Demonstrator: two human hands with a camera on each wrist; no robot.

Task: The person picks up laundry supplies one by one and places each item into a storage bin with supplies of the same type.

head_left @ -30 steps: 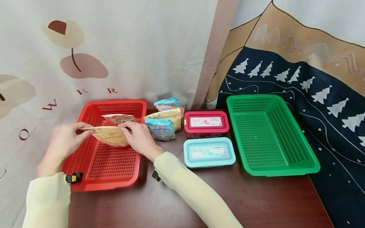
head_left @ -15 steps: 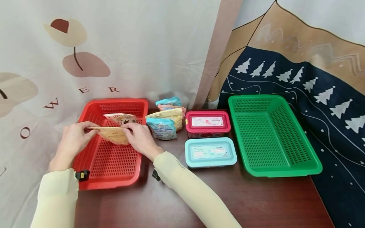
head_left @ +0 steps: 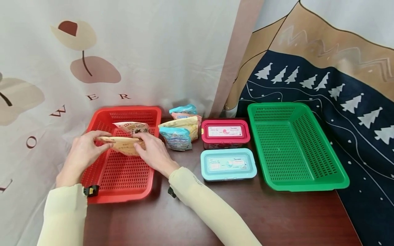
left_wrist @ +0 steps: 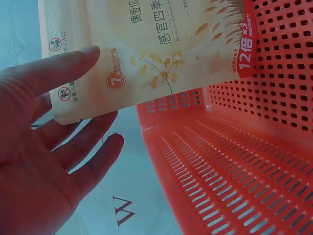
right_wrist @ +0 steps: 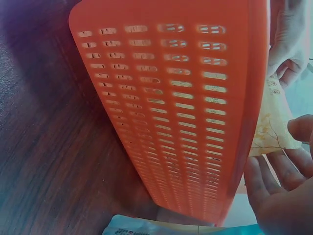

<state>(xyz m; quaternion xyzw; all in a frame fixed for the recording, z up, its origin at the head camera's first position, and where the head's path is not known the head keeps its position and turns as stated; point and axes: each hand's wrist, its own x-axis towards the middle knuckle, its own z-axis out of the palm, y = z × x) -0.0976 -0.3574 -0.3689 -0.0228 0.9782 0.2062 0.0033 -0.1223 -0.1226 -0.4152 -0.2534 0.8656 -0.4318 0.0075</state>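
A flat cream pouch (head_left: 124, 147) with printed leaves and text is held inside the red basket (head_left: 121, 198). My left hand (head_left: 82, 153) pinches its left end, thumb (left_wrist: 80, 61) over the front and fingers (left_wrist: 105, 159) behind. My right hand (head_left: 157, 154) holds the other end, thumb in front and fingers behind. In the right wrist view, the basket's side wall (right_wrist: 171, 107) hides much of the pouch (right_wrist: 270, 125). Farther back in the basket, another pouch (head_left: 130, 127) with a pale top and dark print leans upright.
Right of the red basket stand several pouches, including a blue one (head_left: 176, 139) and a yellow one (head_left: 189, 123). Beside them are a crimson lidded box (head_left: 225, 140) and a light blue one (head_left: 228, 172). A green basket (head_left: 298, 186) stands farther right on the dark wooden table (head_left: 246, 208).
My left hand and the cream pouch have shifted a little to the right. Both hands keep hold of the pouch. The whole head view has also shifted slightly.
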